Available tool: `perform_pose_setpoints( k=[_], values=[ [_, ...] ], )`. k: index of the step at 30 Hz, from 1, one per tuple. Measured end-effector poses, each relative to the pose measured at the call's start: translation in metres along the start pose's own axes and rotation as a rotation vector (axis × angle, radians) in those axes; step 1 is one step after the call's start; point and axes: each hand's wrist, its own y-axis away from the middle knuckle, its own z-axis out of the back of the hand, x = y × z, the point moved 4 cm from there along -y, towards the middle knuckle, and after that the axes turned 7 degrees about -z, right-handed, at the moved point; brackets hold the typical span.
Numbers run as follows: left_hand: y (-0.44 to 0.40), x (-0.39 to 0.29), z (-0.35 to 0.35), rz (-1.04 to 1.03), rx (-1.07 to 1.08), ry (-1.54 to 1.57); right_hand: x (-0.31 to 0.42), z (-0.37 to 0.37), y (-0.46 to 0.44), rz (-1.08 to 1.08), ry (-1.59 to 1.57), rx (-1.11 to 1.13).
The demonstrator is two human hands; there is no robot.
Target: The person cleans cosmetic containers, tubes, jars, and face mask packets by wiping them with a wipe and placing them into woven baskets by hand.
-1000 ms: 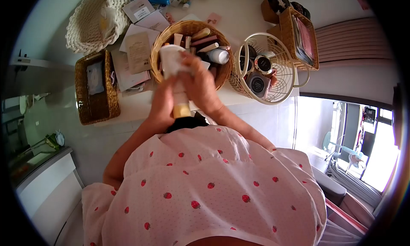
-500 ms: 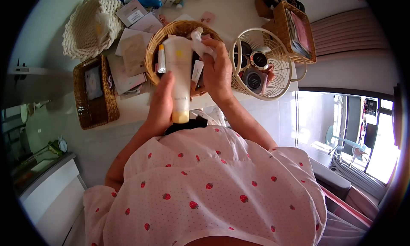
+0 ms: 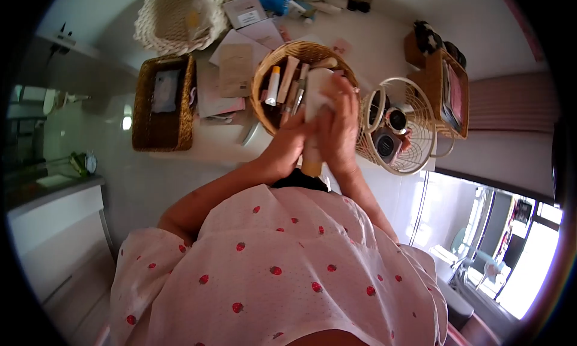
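My left hand [image 3: 288,146] is wrapped round the lower left side of a white tube [image 3: 315,94] with a yellow cap, cap end toward me. Against the tube's right side presses my right hand [image 3: 341,130], its fingers blurred over the upper part. A whitish wipe or tissue seems to be under those fingers, but it is too blurred to be sure. Just beyond both hands stands a round wicker basket [image 3: 262,75] holding a small white tube with an orange cap [image 3: 273,86] and several slim cosmetic tubes.
Right of the hands is a cream wire basket [image 3: 425,113] with round compacts. Farther right stands a wicker box [image 3: 460,100] of papers. On the left are a brown rectangular basket [image 3: 186,103], a white woven basket [image 3: 157,26], flat packets [image 3: 236,69] and boxes [image 3: 245,11].
The view has shifted, so the baskets appear farther right. My right hand has come back from beside the tube onto it, and my left fingers have closed further round its side.
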Motion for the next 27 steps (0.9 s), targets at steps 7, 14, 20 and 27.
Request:
perform_pose_setpoints(
  k=[7,14,20,27],
  values=[
    [0.009,-0.014,0.0,0.005,0.062,-0.011,-0.006,0.004,-0.018,-0.166,-0.222,-0.086],
    [0.0,-0.034,0.04,-0.187,-0.192,-0.016,-0.015,-0.028,0.02,-0.75,-0.565,0.425],
    [-0.016,-0.013,0.04,-0.09,-0.147,-0.043,-0.019,-0.019,0.015,-0.686,-0.15,0.62],
    [-0.053,0.002,0.046,-0.059,-0.133,-0.175,-0.062,-0.038,0.016,-0.889,-0.288,0.519]
  ],
)
